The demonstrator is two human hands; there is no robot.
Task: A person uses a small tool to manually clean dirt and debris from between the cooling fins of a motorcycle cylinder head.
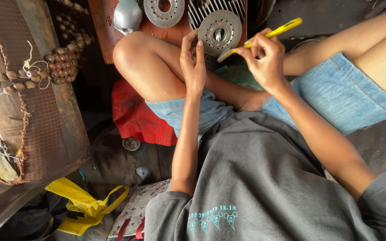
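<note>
Head view looks straight down: right hand [266, 60] pinching a yellow toothbrush [260, 39], its fingers wrapped tight round the handle, bristle end beside the round finned metal part [220, 31]. Left hand [194, 62] steadies that part, fingers pressed together, straight. Best kept braced, short strokes between fins. Part sits past the knee, grey, ribbed, dull-shiny.

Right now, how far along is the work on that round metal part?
Done: cannot tell; no finished surface shows. In hand: the right hand grips a yellow tool, its tip at the rim of the round metal disc; the left hand is raised beside the disc. Left: a second ring-shaped disc and a silver cover lie untouched nearby.
</note>
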